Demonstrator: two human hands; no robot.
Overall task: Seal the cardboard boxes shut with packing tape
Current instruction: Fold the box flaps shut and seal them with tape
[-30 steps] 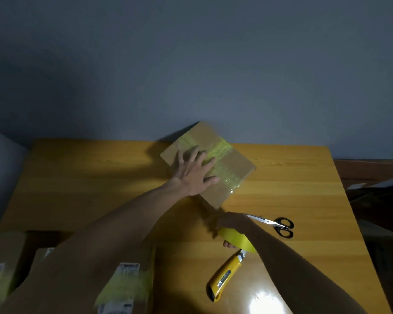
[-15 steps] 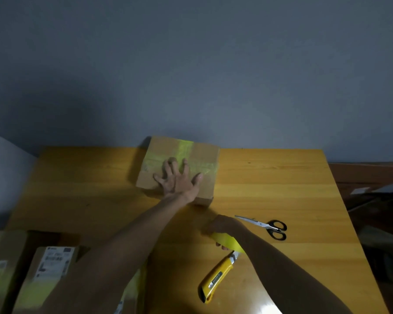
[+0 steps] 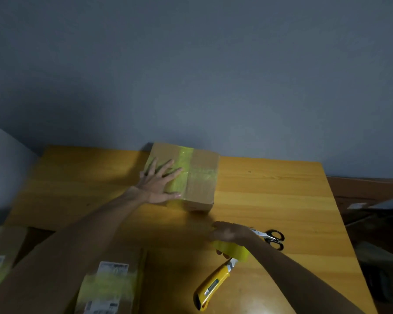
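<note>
A cardboard box point(image 3: 202, 177) stands near the far edge of the wooden table point(image 3: 270, 196), with yellowish tape strips crossing its top. My left hand point(image 3: 159, 182) lies flat on the box's left half, fingers spread. My right hand point(image 3: 227, 234) rests on the table in front of the box and grips a yellow roll of packing tape point(image 3: 234, 250).
Black-handled scissors point(image 3: 272, 237) lie just right of my right hand. A yellow utility knife point(image 3: 213, 286) lies near the front edge. Two taped, labelled boxes point(image 3: 107, 288) sit low at the left. A grey wall stands behind the table.
My left hand has turned the box square and pushed it back and left toward the wall. My right hand has stayed near the scissors holding the tape roll.
</note>
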